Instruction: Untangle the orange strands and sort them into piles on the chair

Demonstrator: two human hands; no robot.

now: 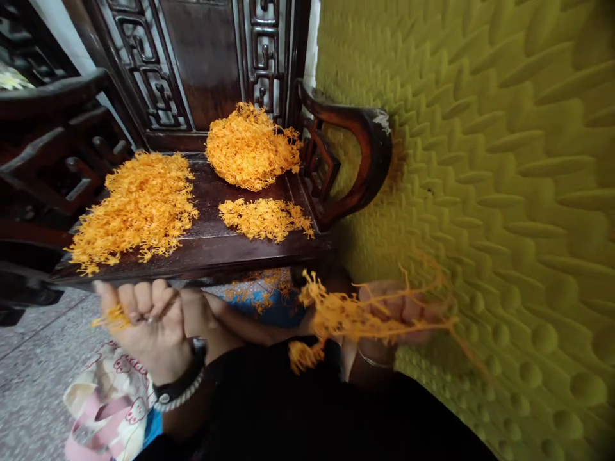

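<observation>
My left hand [148,320] is closed in a fist in front of the bench seat, with a small orange plastic sprig piece [113,318] showing between thumb and fingers. My right hand [403,310], blurred by motion, is closed on a bunch of orange plastic sprigs [341,314] with thin, branching stems. On the dark wooden seat [206,192] lie three heaps of like orange pieces. A wide heap [144,205] spreads on the left, a rounded mound [250,147] sits at the back right, and a small flat heap [264,218] lies near the front edge.
A curved wooden armrest [369,160] rises at the right, beside a yellow-green embossed wall panel [480,160]. Orange bits lie over something blue [269,307] beneath the seat. A cloth bag with a pink strap [103,410] rests at the lower left on the speckled floor [43,358].
</observation>
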